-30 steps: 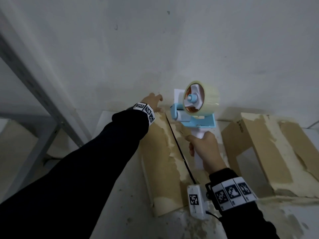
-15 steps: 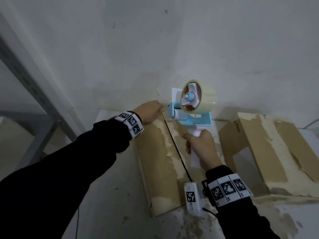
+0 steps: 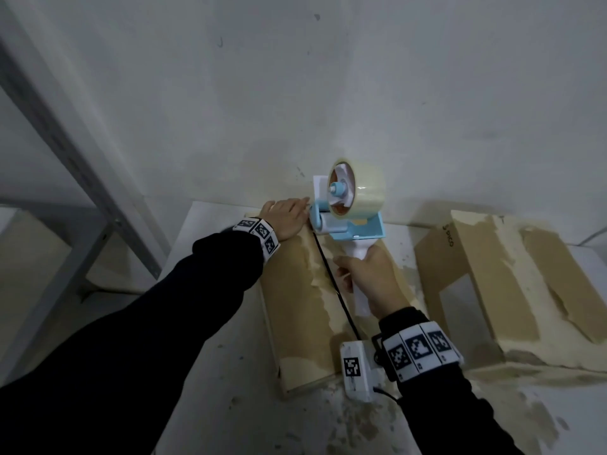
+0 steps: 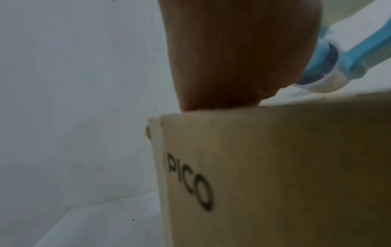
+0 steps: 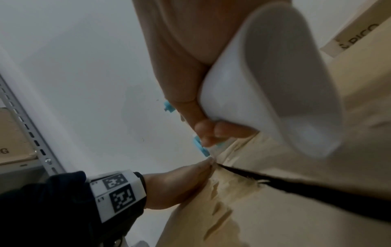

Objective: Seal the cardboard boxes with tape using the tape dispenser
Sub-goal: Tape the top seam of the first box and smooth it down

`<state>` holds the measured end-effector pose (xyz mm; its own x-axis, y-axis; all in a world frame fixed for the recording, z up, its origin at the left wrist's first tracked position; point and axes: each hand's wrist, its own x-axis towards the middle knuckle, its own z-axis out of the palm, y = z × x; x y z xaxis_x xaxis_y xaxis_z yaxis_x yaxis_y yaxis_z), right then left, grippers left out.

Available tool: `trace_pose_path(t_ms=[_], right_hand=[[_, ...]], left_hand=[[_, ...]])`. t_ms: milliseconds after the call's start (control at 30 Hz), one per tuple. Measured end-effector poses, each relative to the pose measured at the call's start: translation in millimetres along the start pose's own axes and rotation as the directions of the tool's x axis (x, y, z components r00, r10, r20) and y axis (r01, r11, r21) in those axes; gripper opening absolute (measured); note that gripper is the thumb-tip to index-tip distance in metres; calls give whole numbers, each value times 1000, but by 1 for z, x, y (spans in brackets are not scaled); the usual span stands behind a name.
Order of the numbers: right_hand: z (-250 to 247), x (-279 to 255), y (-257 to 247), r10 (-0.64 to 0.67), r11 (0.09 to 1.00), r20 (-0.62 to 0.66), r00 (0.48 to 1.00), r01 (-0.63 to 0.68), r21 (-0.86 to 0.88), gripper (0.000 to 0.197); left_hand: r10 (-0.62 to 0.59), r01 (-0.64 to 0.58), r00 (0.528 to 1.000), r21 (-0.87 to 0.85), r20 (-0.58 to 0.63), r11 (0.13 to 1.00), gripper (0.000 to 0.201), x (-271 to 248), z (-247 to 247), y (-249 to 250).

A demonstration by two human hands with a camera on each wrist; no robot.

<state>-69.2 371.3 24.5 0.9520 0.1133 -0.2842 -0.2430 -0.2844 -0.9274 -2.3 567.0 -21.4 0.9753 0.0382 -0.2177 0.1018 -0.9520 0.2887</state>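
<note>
A pale wall [image 3: 328, 93] fills the upper half of the head view, and a grey slotted shelf post [image 3: 82, 165] slants down the left side. Below, a white table [image 3: 213, 372] spreads across the lower frame, with bare surface at lower centre between the two dark sleeves.

Two cardboard boxes lie on it. The nearer box [image 3: 295, 307] sits at centre, its far edge close to the wall and its near corner towards the bottom of the frame; a dark seam [image 3: 331, 280] runs along its top from far to near. The second box [image 3: 492, 277] lies at the right, apart from the first with a strip of table between them.

The tape dispenser [image 3: 348, 221], blue-framed with a white handle and a roll of clear tape [image 3: 364, 192], stands at the far end of the seam, its front roller down at the box's far edge.

The right hand [image 3: 371, 277] is wrapped round the white handle, fingers curled beneath it. The left hand [image 3: 285, 218] lies flat on the box's far left corner, fingers stretched towards the dispenser's roller, fingertips just beside it.
</note>
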Motion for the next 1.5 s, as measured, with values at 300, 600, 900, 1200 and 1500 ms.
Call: trace_pose_path(t_ms=[300,600,900,1200,1500], right_hand=[[-1,-2,6,-14,999,-6,1000,14,-35,19],[-2,2,7,-18,996,8,1000,19,-82,15],[-3,-6,14,-11,996,6,1000,11,-87,18],[-36,-67,28,-25,991,47,999,31,-132,30],[-37,-84,45,25,999,27,999,-24,-24,20]], left_hand=[[153,-125,977,187,-148,974,50,-17,8,0],[247,-231,969,344,-4,910,47,-19,3,1],[228,-213,974,339,-5,917,47,-19,2,4],[220,-211,976,294,2,932,47,-12,4,1],[240,-243,970,244,42,939,47,-6,3,0]])
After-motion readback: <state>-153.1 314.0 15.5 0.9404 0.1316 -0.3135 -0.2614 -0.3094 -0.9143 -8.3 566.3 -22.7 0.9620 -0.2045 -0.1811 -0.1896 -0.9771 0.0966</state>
